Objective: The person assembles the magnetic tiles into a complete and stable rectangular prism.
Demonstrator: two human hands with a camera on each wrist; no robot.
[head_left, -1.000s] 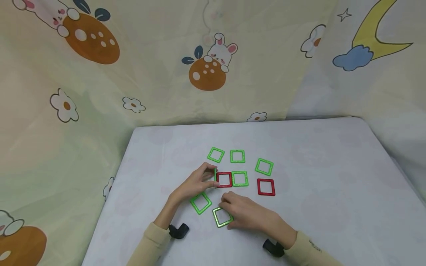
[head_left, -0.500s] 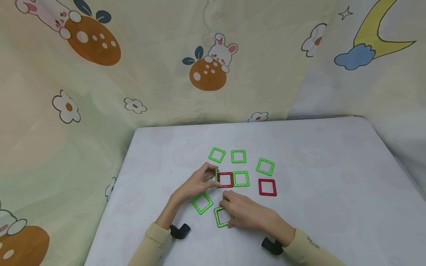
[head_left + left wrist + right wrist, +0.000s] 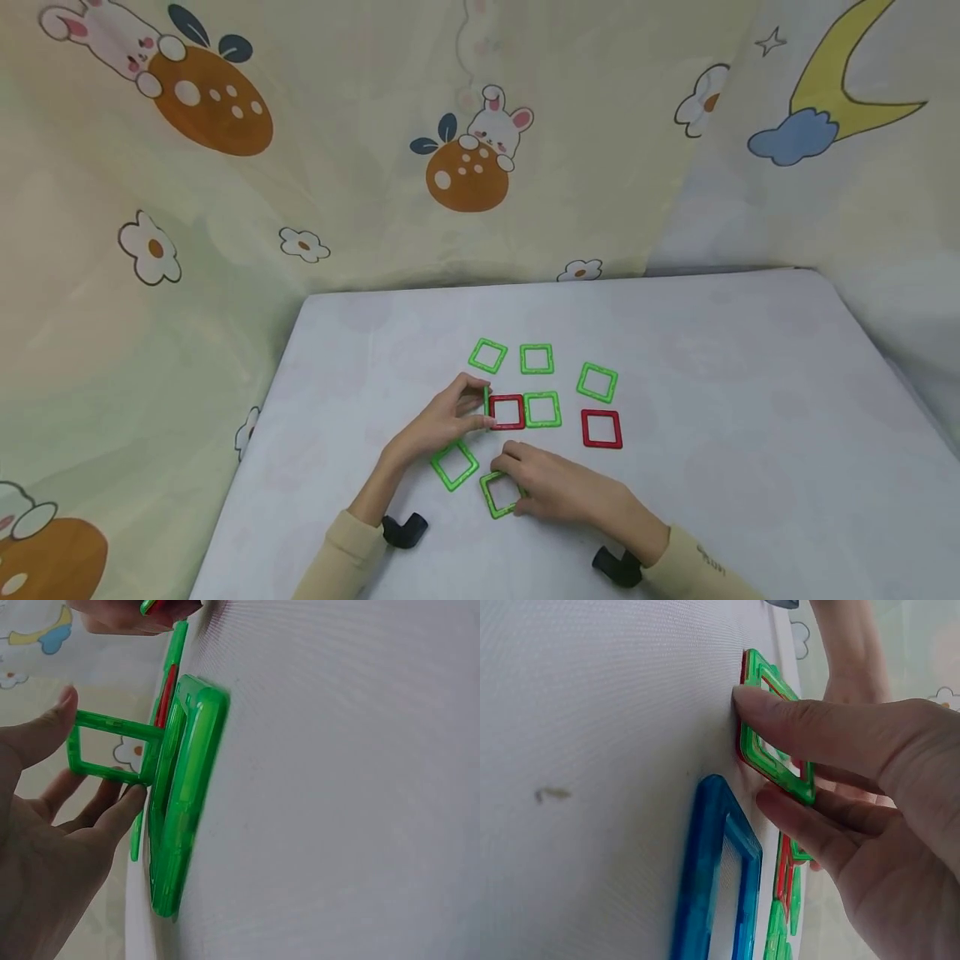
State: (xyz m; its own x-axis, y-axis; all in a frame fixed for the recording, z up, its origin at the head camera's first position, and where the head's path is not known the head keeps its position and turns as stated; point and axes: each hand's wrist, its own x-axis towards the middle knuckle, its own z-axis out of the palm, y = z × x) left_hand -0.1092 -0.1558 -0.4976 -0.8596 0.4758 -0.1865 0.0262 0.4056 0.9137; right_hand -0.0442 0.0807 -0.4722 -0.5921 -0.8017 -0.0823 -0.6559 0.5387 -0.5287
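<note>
My left hand (image 3: 442, 421) holds a green square magnetic tile (image 3: 112, 724) upright between thumb and fingers. This tile stands along the left edge of a flat red tile (image 3: 507, 397), which has a flat green tile (image 3: 542, 394) against its right side. Nearer the front, my right hand (image 3: 558, 490) pinches another green square tile (image 3: 780, 778) by its side, thumb on one face and fingers on the other. A red edge shows along the back of that tile in the right wrist view. My fingers hide its right side in the head view.
Just in front of my left hand lies a green tile (image 3: 442, 476), turned like a diamond. Farther back are more green tiles (image 3: 537, 347), and to the right a red tile (image 3: 602, 412). A blue tile (image 3: 697, 862) shows only in the right wrist view. Patterned cloth (image 3: 360, 167) hangs behind the table.
The tile in my right hand has tilted slightly and lost its bright glare. My left hand keeps the same hold on the upright tile. The head view has shifted a little.
</note>
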